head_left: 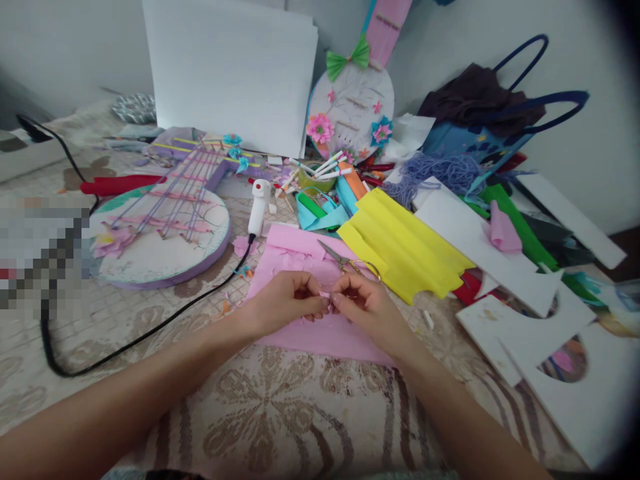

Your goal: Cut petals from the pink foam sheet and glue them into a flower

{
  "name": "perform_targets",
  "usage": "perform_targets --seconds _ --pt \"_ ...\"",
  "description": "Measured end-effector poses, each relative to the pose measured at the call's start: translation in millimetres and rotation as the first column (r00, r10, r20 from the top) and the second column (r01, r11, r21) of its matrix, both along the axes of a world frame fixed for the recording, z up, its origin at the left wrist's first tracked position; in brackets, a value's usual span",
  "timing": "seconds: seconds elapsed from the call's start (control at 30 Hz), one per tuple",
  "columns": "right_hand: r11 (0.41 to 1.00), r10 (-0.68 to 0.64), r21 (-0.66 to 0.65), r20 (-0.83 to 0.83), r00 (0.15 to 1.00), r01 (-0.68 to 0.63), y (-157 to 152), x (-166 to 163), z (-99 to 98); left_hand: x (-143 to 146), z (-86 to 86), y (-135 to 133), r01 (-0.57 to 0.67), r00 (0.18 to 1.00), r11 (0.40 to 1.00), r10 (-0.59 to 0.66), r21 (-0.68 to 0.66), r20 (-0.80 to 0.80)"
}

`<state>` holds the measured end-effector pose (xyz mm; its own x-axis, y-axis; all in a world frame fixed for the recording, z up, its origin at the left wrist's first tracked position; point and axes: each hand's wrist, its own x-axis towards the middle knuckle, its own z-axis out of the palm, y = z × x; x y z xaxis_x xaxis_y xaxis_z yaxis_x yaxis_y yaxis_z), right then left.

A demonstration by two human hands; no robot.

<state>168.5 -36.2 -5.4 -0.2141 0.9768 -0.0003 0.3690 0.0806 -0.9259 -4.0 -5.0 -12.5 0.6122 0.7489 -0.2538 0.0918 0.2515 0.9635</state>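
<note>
My left hand (287,300) and my right hand (363,303) meet over a pink foam sheet (305,333) on the patterned cloth. Between their fingertips both pinch a tiny pink paper piece (326,295). Both hands have curled fingers. Scissors (345,261) lie on the pink sheet just behind my right hand. A white glue gun (259,207) lies behind my left hand, its black cord (150,333) trailing left.
A round craft guitar (165,227) with strings lies at left. Yellow folded foam (405,247), white cut foam boards (525,320), green and blue sheets, purple yarn (440,173) and a blue bag (480,133) crowd the right. A white board (230,73) and a second decorated guitar (357,107) lean against the wall.
</note>
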Motion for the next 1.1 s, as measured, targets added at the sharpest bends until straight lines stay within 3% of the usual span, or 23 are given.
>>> perform_targets --seconds 0.43,0.73,1.1 --pt "0.998 -0.053 0.036 0.007 0.999 0.053 -0.3 -0.4 -3.2 -1.6 0.3 0.2 -0.017 0.995 0.996 0.027 -0.092 0.100" --pt "0.997 -0.068 0.041 -0.024 0.997 0.069 0.5 0.2 -4.2 1.6 2.8 0.4 -0.083 0.995 0.989 0.090 -0.126 0.051" --pt "0.999 -0.029 -0.022 -0.063 0.998 0.028 0.6 0.1 -3.6 -0.6 1.6 1.2 0.004 1.000 1.000 -0.004 0.023 0.013"
